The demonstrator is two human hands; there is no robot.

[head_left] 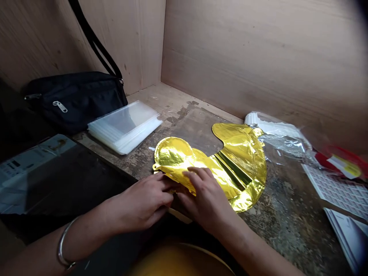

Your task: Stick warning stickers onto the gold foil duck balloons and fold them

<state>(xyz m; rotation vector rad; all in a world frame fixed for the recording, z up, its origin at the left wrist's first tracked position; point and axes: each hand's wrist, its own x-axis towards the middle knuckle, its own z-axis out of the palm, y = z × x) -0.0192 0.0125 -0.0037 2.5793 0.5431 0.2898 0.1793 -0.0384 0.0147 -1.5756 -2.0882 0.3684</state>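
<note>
Wood makes the desk [276, 222], whose far left corner holds the black bag [92, 92], leaned near the wall, perhaps for support. Flat gold foil balloon [244, 153] is lying from the near edge toward the middle, curved and creased; we think it rests there so that the desk carries most of it. Our right hand [211, 199] grasps its near rim, fingers above and thumb below, probably to keep the thin foil steady. Our left hand [143, 199] has bent fingers at the same rim, but their tips are hidden, so we cannot tell their grip. Clear sleeves [123, 128] are stacked beside the bag, seemingly within reach. Printed sheets [339, 188] lie by the right edge.
</note>
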